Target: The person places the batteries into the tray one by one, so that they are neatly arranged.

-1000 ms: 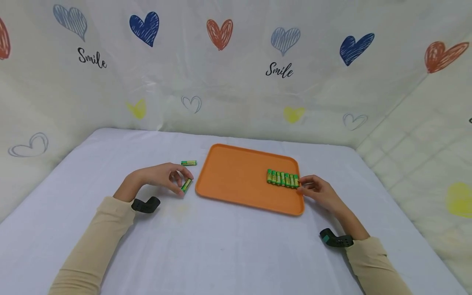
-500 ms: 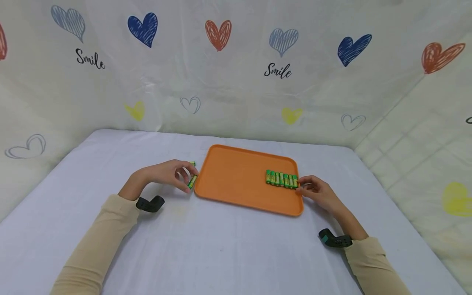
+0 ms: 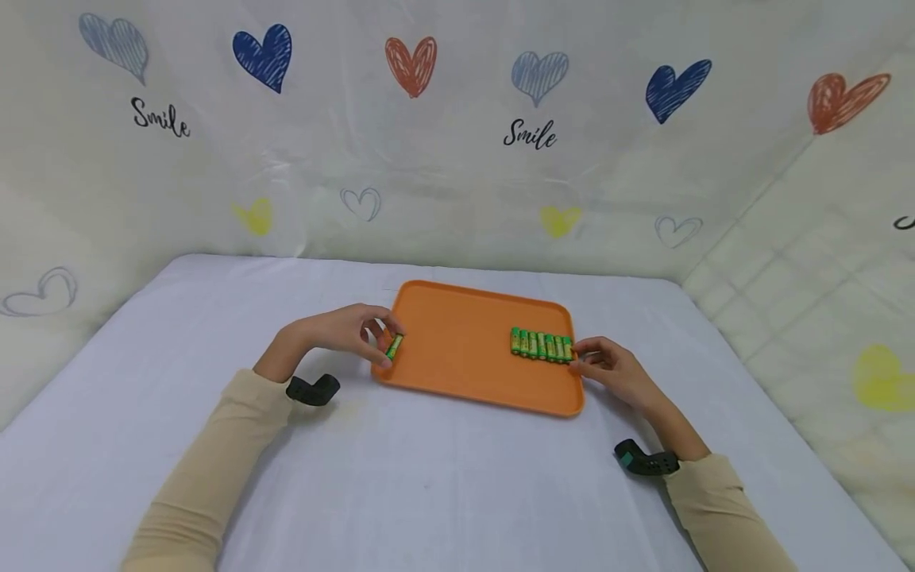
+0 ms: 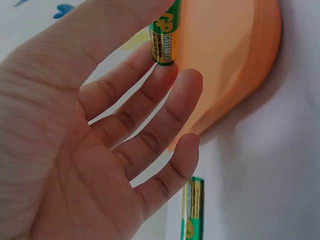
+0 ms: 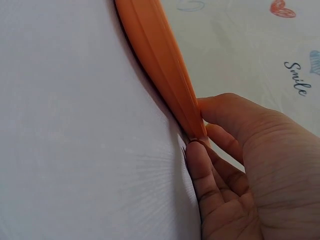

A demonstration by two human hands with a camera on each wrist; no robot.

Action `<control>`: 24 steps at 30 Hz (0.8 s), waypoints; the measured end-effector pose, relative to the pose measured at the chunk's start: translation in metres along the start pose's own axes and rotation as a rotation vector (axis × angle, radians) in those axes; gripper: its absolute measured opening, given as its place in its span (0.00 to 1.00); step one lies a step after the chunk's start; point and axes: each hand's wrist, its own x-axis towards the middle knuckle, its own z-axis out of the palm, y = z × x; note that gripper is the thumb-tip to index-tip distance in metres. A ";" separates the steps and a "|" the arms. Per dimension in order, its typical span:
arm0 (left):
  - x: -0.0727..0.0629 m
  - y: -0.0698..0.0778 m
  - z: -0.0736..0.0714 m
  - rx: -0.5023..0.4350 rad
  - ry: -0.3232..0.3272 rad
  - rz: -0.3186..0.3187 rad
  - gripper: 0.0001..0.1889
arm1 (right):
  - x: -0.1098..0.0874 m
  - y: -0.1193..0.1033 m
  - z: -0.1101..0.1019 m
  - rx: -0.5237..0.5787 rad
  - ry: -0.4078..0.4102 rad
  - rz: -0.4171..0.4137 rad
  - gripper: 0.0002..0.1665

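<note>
My left hand pinches a green and gold battery between thumb and fingertips, tilted, over the left end of an orange tray. In the left wrist view the held battery shows GP lettering, its upper end covered by the thumb. Another battery lies on the cloth past the little finger; the hand hides it in the head view. A row of several batteries lies side by side near the tray's right end. There my right hand holds the tray's rim, thumb against it.
A white cloth covers the table under the tray. Behind stands a pale backdrop printed with hearts and "Smile". Black devices are strapped on both wrists, one on the left wrist.
My left hand has moved right with its battery, from the cloth beside the tray to over its left end. The right hand stays at the rim. The view has shifted slightly.
</note>
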 end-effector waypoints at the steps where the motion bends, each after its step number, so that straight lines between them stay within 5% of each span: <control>1: 0.003 0.001 0.001 0.005 0.000 0.003 0.29 | 0.000 0.000 0.000 0.004 -0.002 -0.005 0.25; 24: 0.069 0.028 0.022 0.007 0.057 0.045 0.30 | 0.006 0.002 -0.006 0.011 -0.007 0.004 0.26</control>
